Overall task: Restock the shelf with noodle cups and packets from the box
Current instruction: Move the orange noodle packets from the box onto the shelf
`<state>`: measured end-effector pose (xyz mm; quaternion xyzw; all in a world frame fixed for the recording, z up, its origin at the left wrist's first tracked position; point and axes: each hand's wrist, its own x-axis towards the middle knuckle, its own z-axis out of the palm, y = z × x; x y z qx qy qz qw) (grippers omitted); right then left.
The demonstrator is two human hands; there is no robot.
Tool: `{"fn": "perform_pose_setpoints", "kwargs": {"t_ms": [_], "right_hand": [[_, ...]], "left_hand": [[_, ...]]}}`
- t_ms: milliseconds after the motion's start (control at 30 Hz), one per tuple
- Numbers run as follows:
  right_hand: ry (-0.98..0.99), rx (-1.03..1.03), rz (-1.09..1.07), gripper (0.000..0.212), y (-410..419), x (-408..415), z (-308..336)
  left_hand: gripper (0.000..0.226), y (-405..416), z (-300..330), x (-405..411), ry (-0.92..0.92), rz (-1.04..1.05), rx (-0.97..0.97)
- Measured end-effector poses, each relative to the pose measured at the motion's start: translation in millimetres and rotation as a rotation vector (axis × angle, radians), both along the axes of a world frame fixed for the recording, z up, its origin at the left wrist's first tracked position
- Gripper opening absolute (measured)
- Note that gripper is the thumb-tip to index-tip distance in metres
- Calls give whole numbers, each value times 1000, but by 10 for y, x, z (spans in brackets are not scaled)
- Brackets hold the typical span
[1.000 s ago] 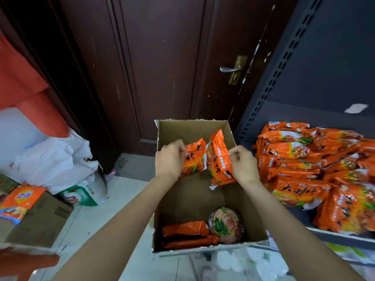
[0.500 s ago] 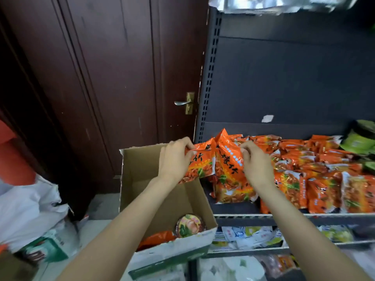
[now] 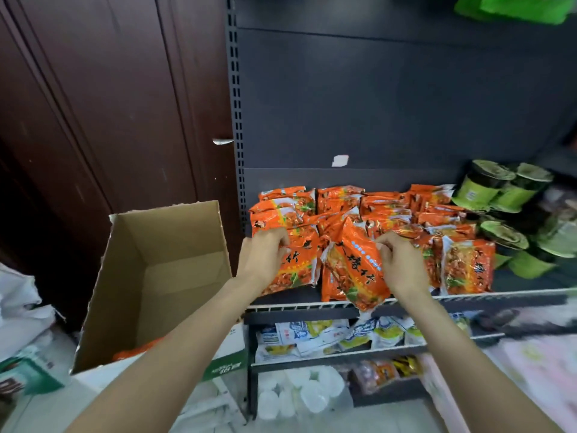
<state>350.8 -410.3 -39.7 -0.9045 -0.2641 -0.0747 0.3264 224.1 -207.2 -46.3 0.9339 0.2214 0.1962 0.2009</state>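
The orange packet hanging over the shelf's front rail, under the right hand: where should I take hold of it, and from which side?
Grip the orange packet by its upper edge, from above and the front, about where the right hand already pinches it. It leans tilted, with its bottom corner past the wire rail, so the top is free, while neighbouring packets crowd its sides.

One view only, from head height, wide-angle. Faces forward and down, square onto a dark shelf unit (image 3: 343,304) filling the right half; brown door (image 3: 125,104) at left, open cardboard box (image 3: 150,276) lower left. Close in: both forearms enter from the bottom edge, shelf within reach. Edges bend and blur, worst at far right.
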Motion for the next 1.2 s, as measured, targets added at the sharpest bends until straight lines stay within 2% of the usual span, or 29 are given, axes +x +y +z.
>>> {"fn": "perform_pose_setpoints", "kwargs": {"t_ms": [233,400,533,733,800,933,1000,1100,1200], "right_hand": [[21,-30,-1,14,-92,137,-108],[33,-33,-3,15,-43,157,-72],[7,-28,-12,14,83,141,-32],[-1,-17,-14,15,135,199,141],[14,17,28,16,114,256,245],[91,212,71,13,90,488,413],[90,259,102,13,106,618,455],[55,252,179,15,153,823,483],[52,216,234,15,202,1114,458]], "left_hand": [[10,92,-400,224,158,-57,1],[33,242,-580,239,239,-106,124],[34,264,-587,263,258,-165,58],[37,233,-399,375,144,-212,18],[40,190,-290,462,99,-260,-76],[65,72,-27,771,13,-353,-283],[69,31,95,955,-16,-357,-335],[67,25,174,1248,-34,-321,-442],[54,36,165,1557,-57,-216,-387]]}}
